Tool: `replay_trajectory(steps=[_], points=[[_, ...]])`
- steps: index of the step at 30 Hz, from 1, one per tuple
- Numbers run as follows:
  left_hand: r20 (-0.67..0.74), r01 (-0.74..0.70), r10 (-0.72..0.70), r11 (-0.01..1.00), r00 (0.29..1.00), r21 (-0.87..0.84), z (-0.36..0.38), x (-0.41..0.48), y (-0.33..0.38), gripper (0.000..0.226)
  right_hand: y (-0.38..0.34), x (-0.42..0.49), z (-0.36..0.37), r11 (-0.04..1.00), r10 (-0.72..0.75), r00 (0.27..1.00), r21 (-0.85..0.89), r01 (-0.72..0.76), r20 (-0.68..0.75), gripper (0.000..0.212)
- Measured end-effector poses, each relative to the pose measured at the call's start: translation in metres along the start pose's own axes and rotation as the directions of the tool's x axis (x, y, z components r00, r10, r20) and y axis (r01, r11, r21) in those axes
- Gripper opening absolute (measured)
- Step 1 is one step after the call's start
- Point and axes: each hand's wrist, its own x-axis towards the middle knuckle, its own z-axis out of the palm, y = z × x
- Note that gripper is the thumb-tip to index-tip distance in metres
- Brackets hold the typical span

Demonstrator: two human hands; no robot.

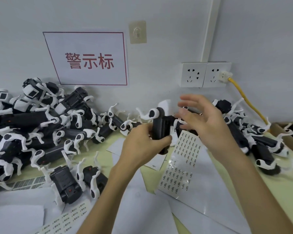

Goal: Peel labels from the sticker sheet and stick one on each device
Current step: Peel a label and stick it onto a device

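Note:
My left hand (142, 146) grips a black device (161, 127) with white legs and holds it upright above the table. To its right, my right hand (203, 120) hovers with fingers spread and slightly curled; its fingertips are close to the device's right side, and whether a label sits on a fingertip cannot be told. Below both hands, a sticker sheet (183, 159) with rows of small dark labels lies on white paper. A large pile of the same devices (41, 129) covers the left of the table, and a smaller pile (254, 132) lies on the right.
More label sheets lie at the lower left (64, 220) and far left (27, 182). Loose white backing papers (142, 208) cover the yellow-green table. The wall carries a sign (90, 59) and sockets (205, 74) with a yellow cable (247, 98). A cardboard box (289, 134) stands at the right edge.

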Motion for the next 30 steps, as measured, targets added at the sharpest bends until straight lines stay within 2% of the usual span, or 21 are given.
replay_trajectory(steps=[2,3,5,7,8,10,13,16,18,20,23,25,30], points=[[0.024,0.132,-0.131,0.990,0.991,-0.059,0.003,0.003,-0.009,0.022,0.012,0.004,-0.010,0.977,0.087,0.996,-0.192,-0.090,-0.024,0.022],[0.053,0.192,-0.187,0.974,0.981,-0.123,0.003,0.004,-0.016,0.023,0.020,0.005,-0.017,0.931,0.156,0.988,-0.331,-0.151,-0.013,0.020],[0.119,0.318,-0.297,0.912,0.948,-0.260,0.001,0.007,-0.025,0.026,0.036,0.005,-0.032,0.765,0.351,0.936,-0.584,-0.270,0.026,0.029],[0.226,0.432,-0.374,0.833,0.900,-0.344,-0.001,0.009,-0.031,0.057,0.049,0.004,-0.042,0.613,0.508,0.861,-0.713,-0.341,0.025,0.047],[0.285,0.468,-0.384,0.814,0.878,-0.344,-0.001,0.011,-0.034,0.070,0.055,0.004,-0.045,0.575,0.545,0.839,-0.735,-0.359,0.016,0.054],[0.382,0.481,-0.349,0.808,0.856,-0.339,0.000,0.011,-0.037,0.065,0.065,0.003,-0.044,0.550,0.566,0.825,-0.749,-0.370,0.008,0.062],[0.401,0.456,-0.311,0.820,0.862,-0.345,0.005,0.007,-0.043,0.051,0.079,0.001,-0.036,0.527,0.545,0.838,-0.767,-0.366,-0.026,0.065],[0.416,0.450,-0.309,0.842,0.855,-0.299,0.009,0.005,-0.046,0.068,0.090,-0.002,-0.027,0.468,0.520,0.850,-0.804,-0.367,-0.085,0.074],[0.433,0.459,-0.323,0.850,0.841,-0.257,0.011,0.005,-0.045,0.072,0.096,-0.003,-0.025,0.459,0.515,0.853,-0.812,-0.360,-0.087,0.073],[0.455,0.490,-0.358,0.845,0.815,-0.215,0.015,0.004,-0.044,0.072,0.101,-0.005,-0.026,0.499,0.475,0.873,-0.783,-0.372,-0.112,0.063],[0.444,0.523,-0.426,0.844,0.788,-0.119,0.021,0.003,-0.044,0.062,0.104,-0.004,-0.030,0.638,0.378,0.902,-0.648,-0.416,-0.207,0.042],[0.443,0.512,-0.433,0.856,0.785,-0.071,0.025,0.004,-0.045,0.054,0.105,-0.004,-0.034,0.681,0.408,0.891,-0.585,-0.441,-0.198,0.036],[0.456,0.475,-0.386,0.875,0.802,-0.095,0.031,0.005,-0.049,0.025,0.103,-0.007,-0.037,0.590,0.581,0.811,-0.651,-0.478,-0.069,0.039]])
